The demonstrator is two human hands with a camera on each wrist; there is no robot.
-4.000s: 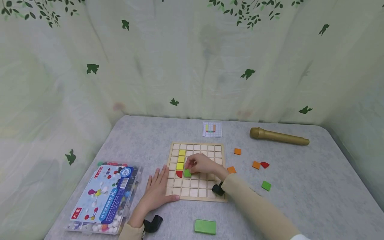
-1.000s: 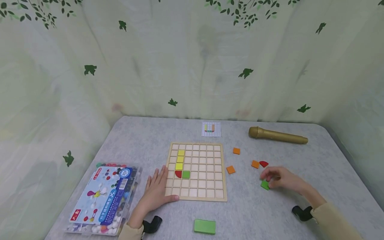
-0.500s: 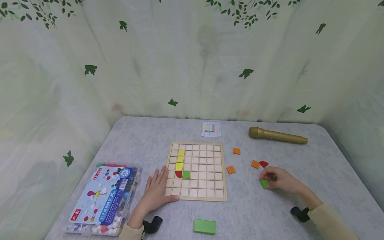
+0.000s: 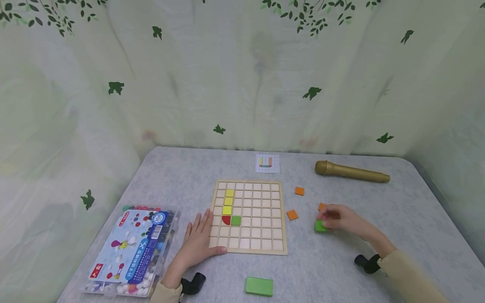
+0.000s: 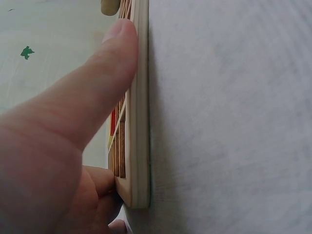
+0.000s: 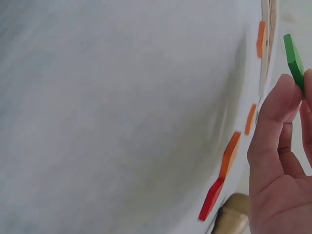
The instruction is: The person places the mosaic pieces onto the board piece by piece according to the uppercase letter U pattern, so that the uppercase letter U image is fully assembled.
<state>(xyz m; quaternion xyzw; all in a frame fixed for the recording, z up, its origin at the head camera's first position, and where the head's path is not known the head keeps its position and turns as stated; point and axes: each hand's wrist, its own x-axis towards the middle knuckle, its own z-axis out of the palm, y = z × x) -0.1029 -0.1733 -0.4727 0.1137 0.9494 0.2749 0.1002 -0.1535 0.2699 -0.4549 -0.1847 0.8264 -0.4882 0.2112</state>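
Fingertips of my right hand (image 4: 342, 219) pinch a thin green tile (image 4: 319, 227), lower right; lower centre, my left hand (image 4: 197, 243) lies spread against a gridded wooden board (image 4: 261, 232).

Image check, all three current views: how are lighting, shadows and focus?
Head view: soft, fairly even light, a faint shadow beside the right sleeve; left wrist view: a soft shadow along the edge of the board, the table smeary and low in detail; right wrist view: a broad, dim shadow on the hazy table, the green tile looking crisper.
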